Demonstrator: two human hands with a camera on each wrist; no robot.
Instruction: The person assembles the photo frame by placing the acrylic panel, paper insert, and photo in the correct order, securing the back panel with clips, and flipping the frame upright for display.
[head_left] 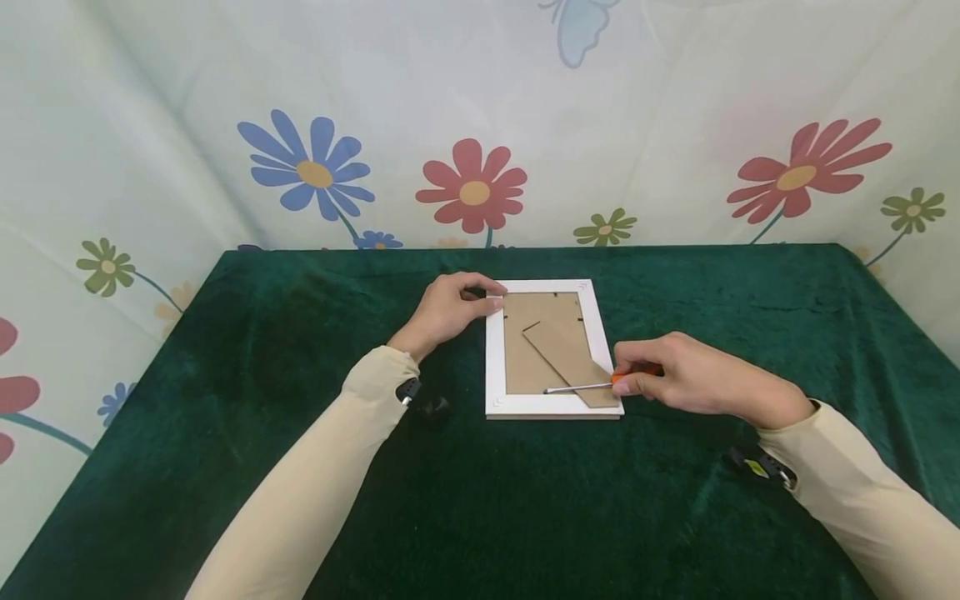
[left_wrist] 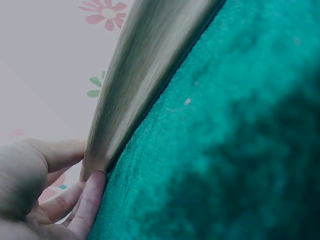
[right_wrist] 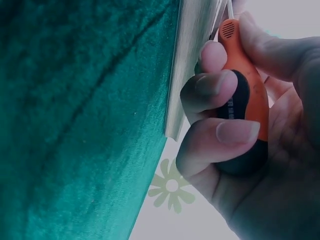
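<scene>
A white picture frame (head_left: 495,358) lies back side up, its brown backing board (head_left: 540,367) showing. Across the board runs an easel stand (head_left: 573,358), its lower end over the bottom right of the frame. My left hand (head_left: 450,308) holds the frame at its far left corner; in the left wrist view the thumb and fingers (left_wrist: 92,200) pinch its wooden edge (left_wrist: 135,85). My right hand (head_left: 686,371) grips a screwdriver (right_wrist: 257,95) by its orange and black handle. The metal shaft points left over the stand, its tip by the board's near edge. Whether the tip touches is unclear.
A dark green velvety cloth (head_left: 187,433) covers the table. Behind it hangs a pale curtain (head_left: 660,108) printed with flowers. Small dark metal tabs (head_left: 580,319) line the frame's inner edge. Each wrist wears a black strap (head_left: 757,467).
</scene>
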